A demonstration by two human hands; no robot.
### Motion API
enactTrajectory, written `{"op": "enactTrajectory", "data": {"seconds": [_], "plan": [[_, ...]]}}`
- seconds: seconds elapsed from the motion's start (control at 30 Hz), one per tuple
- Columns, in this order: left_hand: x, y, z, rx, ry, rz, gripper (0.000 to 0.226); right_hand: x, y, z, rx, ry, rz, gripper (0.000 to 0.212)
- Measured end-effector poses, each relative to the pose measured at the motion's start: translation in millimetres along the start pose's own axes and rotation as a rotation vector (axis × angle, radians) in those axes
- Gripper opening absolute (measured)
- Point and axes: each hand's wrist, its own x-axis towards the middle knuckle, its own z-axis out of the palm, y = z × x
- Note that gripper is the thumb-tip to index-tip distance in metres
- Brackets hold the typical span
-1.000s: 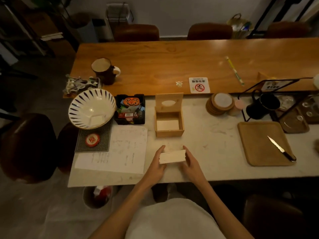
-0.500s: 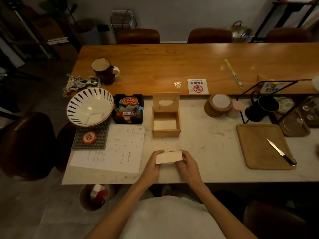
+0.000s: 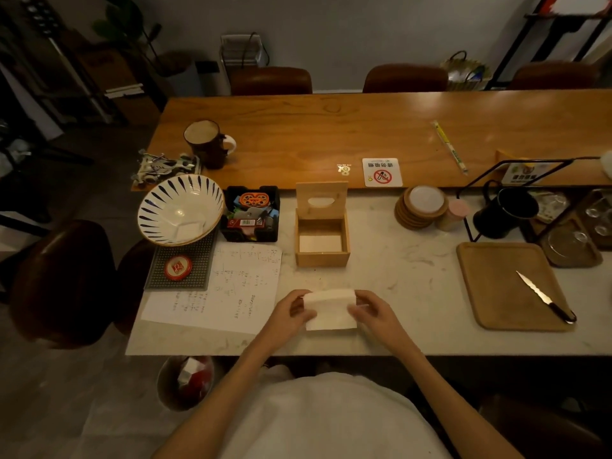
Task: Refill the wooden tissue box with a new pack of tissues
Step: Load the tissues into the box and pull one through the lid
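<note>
The wooden tissue box point(image 3: 322, 256) stands on the white marble counter with its lid point(image 3: 322, 199) raised upright behind it; a pale layer shows at its bottom. Nearer to me, both hands hold a white stack of tissues point(image 3: 330, 309) just above the counter, its broad face turned up toward me. My left hand point(image 3: 288, 313) grips its left end and my right hand point(image 3: 372, 312) grips its right end. The stack sits a short way in front of the box, apart from it.
A sheet of paper point(image 3: 231, 288) lies left of my hands. Behind it are a striped bowl point(image 3: 180, 210) and a black tray of small items point(image 3: 251, 214). A wooden tray point(image 3: 496, 293) with a knife point(image 3: 543, 298), coasters point(image 3: 420, 207) and a black mug point(image 3: 503, 213) are to the right.
The tissue stack has been rotated in my hands from showing its thin edge to showing its broad flat face. My hands stay near the same spot.
</note>
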Motion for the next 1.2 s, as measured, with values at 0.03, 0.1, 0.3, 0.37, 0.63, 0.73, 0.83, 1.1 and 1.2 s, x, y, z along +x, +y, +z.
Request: {"op": "enactTrajectory", "data": {"seconds": [0.03,0.1,0.3,0.37,0.63,0.73,0.83,1.1,1.2], "plan": [[1.5,2.5,-1.2,-0.083,0.006,-0.059,0.035,-0.4,-5.3,-2.9,0.107,-0.039,0.074,0.028],[3.0,6.0,-0.3,-0.183,-0.003,-0.141,0.037,0.2,-10.3,-8.1,0.250,-0.103,0.202,0.031],[2.9,19.0,5.2,0.052,-0.063,0.039,0.024,7.0,-21.6,-23.6,-0.157,-0.195,0.092,0.049],[3.3,25.0,10.5,0.145,-0.069,0.118,0.021,11.8,-29.6,-26.7,-0.433,-0.171,-0.046,0.063],[9.1,60.2,3.5,0.165,0.042,0.316,0.026,30.0,-66.1,-37.8,-0.765,-0.065,-0.336,0.033],[26.8,71.1,-11.6,0.024,0.346,0.273,0.023,39.7,-80.5,-64.6,-0.126,-0.139,-0.047,0.032],[59.5,78.1,-34.0,-0.087,0.430,0.042,0.040,49.9,-105.4,-85.1,0.407,-0.239,0.116,0.052],[92.1,93.6,-53.8,-0.216,0.093,-0.153,0.046,150.2,-202.7,-37.0,-0.961,-0.378,-0.148,0.046],[90.8,91.7,-55.3,-0.208,0.087,-0.161,0.047,173.7,-198.4,-16.7,-1.153,-0.509,-0.039,0.054]]}}
